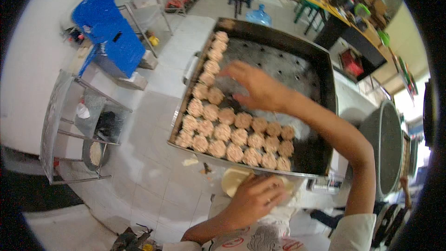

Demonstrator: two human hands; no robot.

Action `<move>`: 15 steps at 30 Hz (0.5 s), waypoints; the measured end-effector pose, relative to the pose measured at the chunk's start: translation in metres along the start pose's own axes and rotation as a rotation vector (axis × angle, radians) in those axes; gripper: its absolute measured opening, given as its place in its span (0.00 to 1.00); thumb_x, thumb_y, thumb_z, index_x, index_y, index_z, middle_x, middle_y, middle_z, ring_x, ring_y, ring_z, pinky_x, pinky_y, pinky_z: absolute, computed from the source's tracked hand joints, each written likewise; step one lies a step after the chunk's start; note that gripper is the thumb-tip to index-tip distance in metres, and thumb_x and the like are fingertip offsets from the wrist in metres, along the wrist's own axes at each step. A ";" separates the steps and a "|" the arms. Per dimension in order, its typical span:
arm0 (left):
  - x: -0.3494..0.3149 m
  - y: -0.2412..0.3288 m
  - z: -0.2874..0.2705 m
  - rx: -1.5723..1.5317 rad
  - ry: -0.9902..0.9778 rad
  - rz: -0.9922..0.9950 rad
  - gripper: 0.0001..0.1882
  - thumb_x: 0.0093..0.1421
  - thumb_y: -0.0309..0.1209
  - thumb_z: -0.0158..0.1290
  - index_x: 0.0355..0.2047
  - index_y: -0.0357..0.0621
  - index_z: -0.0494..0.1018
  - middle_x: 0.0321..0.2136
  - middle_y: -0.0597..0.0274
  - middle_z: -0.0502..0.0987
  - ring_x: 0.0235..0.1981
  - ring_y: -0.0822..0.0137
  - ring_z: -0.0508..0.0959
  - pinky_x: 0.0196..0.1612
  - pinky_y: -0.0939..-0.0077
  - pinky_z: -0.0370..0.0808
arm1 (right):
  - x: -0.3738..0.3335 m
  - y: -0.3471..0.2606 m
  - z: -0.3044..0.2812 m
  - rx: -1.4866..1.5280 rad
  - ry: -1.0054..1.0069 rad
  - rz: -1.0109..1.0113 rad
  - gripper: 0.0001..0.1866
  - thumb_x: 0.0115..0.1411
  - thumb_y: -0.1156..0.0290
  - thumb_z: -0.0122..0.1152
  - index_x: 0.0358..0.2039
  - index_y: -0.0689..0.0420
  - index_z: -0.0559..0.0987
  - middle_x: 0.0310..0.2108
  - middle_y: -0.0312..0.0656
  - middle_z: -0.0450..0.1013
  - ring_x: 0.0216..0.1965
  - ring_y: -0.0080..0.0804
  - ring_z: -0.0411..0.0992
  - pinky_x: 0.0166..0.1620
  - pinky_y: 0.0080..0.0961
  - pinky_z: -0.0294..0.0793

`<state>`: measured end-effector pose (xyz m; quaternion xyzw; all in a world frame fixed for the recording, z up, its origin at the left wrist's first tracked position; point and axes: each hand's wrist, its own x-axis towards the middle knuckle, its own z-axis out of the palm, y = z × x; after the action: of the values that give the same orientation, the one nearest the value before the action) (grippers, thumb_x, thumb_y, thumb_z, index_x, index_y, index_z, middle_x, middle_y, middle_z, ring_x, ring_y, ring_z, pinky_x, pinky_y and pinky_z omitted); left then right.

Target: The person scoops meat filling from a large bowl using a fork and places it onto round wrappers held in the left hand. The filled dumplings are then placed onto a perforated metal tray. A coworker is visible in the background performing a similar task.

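Note:
A large square dark metal tray (306, 65) lies in front of me. Knobbly pinkish-brown rounds (239, 136), perhaps of dough or minced food, line its left side and fill several rows at the near side. My right hand (258, 86) reaches over the tray from the right, thumb and fingers apart, beside the left column. A single round (215, 95) sits just left of its thumb. At the tray's near edge, my left hand (259, 196) has its fingers curled in front of a pale yellow bowl (232, 180); what they hold, if anything, is hidden.
A blue box (109, 32) and a metal-framed stand (79, 130) are at the left. Beyond the tray stand a blue water jug (259, 16) and a cluttered long table (334, 9). A big grey tub (383, 148) is at the right, with another person (395, 218) near it.

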<state>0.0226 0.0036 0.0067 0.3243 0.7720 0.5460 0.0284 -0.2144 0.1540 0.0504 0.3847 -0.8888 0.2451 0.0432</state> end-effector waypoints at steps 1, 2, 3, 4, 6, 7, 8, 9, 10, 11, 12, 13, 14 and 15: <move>-0.002 0.005 0.000 -0.041 0.038 -0.084 0.08 0.67 0.34 0.64 0.38 0.43 0.83 0.39 0.62 0.83 0.40 0.60 0.83 0.47 0.61 0.80 | -0.012 -0.008 -0.018 -0.002 0.090 -0.047 0.27 0.61 0.80 0.68 0.61 0.57 0.75 0.56 0.49 0.73 0.55 0.46 0.76 0.57 0.40 0.81; -0.005 0.011 -0.001 -0.194 0.092 -0.211 0.08 0.69 0.33 0.64 0.41 0.42 0.82 0.42 0.60 0.83 0.44 0.63 0.83 0.50 0.64 0.79 | -0.028 -0.018 -0.039 -0.042 0.127 0.000 0.26 0.62 0.78 0.69 0.61 0.57 0.76 0.55 0.49 0.74 0.55 0.46 0.76 0.56 0.40 0.81; -0.008 0.015 -0.001 -0.320 0.117 -0.370 0.09 0.70 0.32 0.63 0.45 0.40 0.82 0.45 0.57 0.84 0.47 0.65 0.83 0.52 0.67 0.79 | -0.050 -0.030 -0.058 0.023 0.161 0.044 0.24 0.62 0.77 0.70 0.59 0.57 0.77 0.54 0.49 0.75 0.54 0.45 0.77 0.55 0.39 0.81; -0.010 0.017 -0.001 -0.434 0.158 -0.489 0.10 0.72 0.31 0.62 0.48 0.39 0.81 0.48 0.54 0.84 0.50 0.68 0.82 0.55 0.69 0.79 | -0.075 -0.045 -0.077 0.066 0.196 0.097 0.23 0.61 0.77 0.71 0.57 0.58 0.79 0.54 0.49 0.76 0.53 0.44 0.78 0.54 0.38 0.80; -0.011 0.017 0.003 -0.770 0.248 -0.580 0.17 0.71 0.36 0.64 0.52 0.35 0.78 0.46 0.56 0.85 0.49 0.66 0.83 0.50 0.69 0.82 | -0.124 -0.074 -0.101 0.121 0.273 0.199 0.19 0.61 0.75 0.72 0.53 0.58 0.81 0.51 0.48 0.79 0.51 0.41 0.79 0.52 0.35 0.80; -0.011 0.016 0.007 -0.936 0.312 -0.634 0.21 0.71 0.38 0.65 0.54 0.33 0.77 0.45 0.57 0.85 0.48 0.66 0.84 0.48 0.69 0.83 | -0.151 -0.090 -0.108 0.139 0.310 0.254 0.18 0.61 0.75 0.73 0.51 0.59 0.83 0.50 0.48 0.80 0.50 0.39 0.79 0.51 0.33 0.80; -0.011 0.015 0.011 -0.986 0.307 -0.591 0.22 0.70 0.36 0.65 0.56 0.32 0.75 0.45 0.56 0.85 0.48 0.65 0.84 0.49 0.69 0.83 | -0.177 -0.106 -0.109 0.161 0.347 0.306 0.16 0.60 0.74 0.74 0.49 0.59 0.84 0.48 0.47 0.81 0.49 0.38 0.80 0.50 0.32 0.79; -0.011 0.015 0.015 -1.038 0.309 -0.578 0.24 0.69 0.35 0.65 0.58 0.31 0.73 0.44 0.55 0.85 0.48 0.65 0.84 0.50 0.69 0.83 | -0.201 -0.120 -0.105 0.203 0.404 0.376 0.15 0.60 0.74 0.75 0.48 0.60 0.84 0.45 0.47 0.82 0.46 0.36 0.81 0.48 0.31 0.80; -0.009 0.014 0.020 -1.090 0.311 -0.565 0.26 0.69 0.33 0.66 0.59 0.31 0.71 0.44 0.54 0.85 0.48 0.64 0.85 0.51 0.69 0.83 | -0.222 -0.134 -0.095 0.247 0.462 0.446 0.14 0.59 0.74 0.75 0.46 0.60 0.85 0.42 0.46 0.83 0.43 0.35 0.82 0.46 0.29 0.81; -0.009 0.015 0.024 -1.044 0.271 -0.514 0.22 0.69 0.22 0.63 0.60 0.29 0.70 0.49 0.52 0.84 0.50 0.65 0.84 0.52 0.71 0.82 | -0.240 -0.145 -0.082 0.344 0.493 0.504 0.14 0.60 0.75 0.75 0.46 0.60 0.86 0.40 0.45 0.83 0.40 0.34 0.82 0.43 0.28 0.81; -0.008 0.015 0.027 -0.981 0.254 -0.523 0.22 0.68 0.21 0.64 0.59 0.29 0.70 0.49 0.51 0.84 0.50 0.66 0.84 0.52 0.72 0.82 | -0.255 -0.155 -0.066 0.442 0.547 0.525 0.13 0.60 0.75 0.74 0.46 0.61 0.86 0.38 0.44 0.83 0.38 0.33 0.82 0.41 0.27 0.81; -0.008 0.015 0.030 -0.917 0.239 -0.533 0.22 0.67 0.20 0.64 0.59 0.29 0.71 0.49 0.51 0.84 0.49 0.67 0.84 0.51 0.72 0.82 | -0.268 -0.165 -0.050 0.515 0.503 0.645 0.12 0.61 0.75 0.74 0.45 0.61 0.86 0.37 0.43 0.83 0.35 0.31 0.82 0.40 0.26 0.81; -0.007 0.015 0.031 -0.847 0.226 -0.536 0.22 0.66 0.18 0.65 0.59 0.29 0.71 0.49 0.51 0.84 0.49 0.67 0.84 0.51 0.73 0.83 | -0.279 -0.174 -0.034 0.577 0.521 0.675 0.10 0.62 0.75 0.75 0.44 0.61 0.87 0.36 0.42 0.83 0.32 0.30 0.81 0.38 0.25 0.80; -0.007 0.015 0.031 -0.762 0.231 -0.572 0.20 0.67 0.20 0.65 0.57 0.28 0.74 0.47 0.50 0.85 0.46 0.69 0.85 0.48 0.76 0.82 | -0.286 -0.179 -0.019 0.602 0.475 0.745 0.13 0.62 0.74 0.75 0.47 0.61 0.86 0.36 0.43 0.83 0.33 0.30 0.81 0.38 0.26 0.80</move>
<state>0.0473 0.0286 0.0045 0.0031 0.5734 0.7924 0.2079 0.1101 0.2478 0.0631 -0.0278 -0.8213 0.5683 0.0411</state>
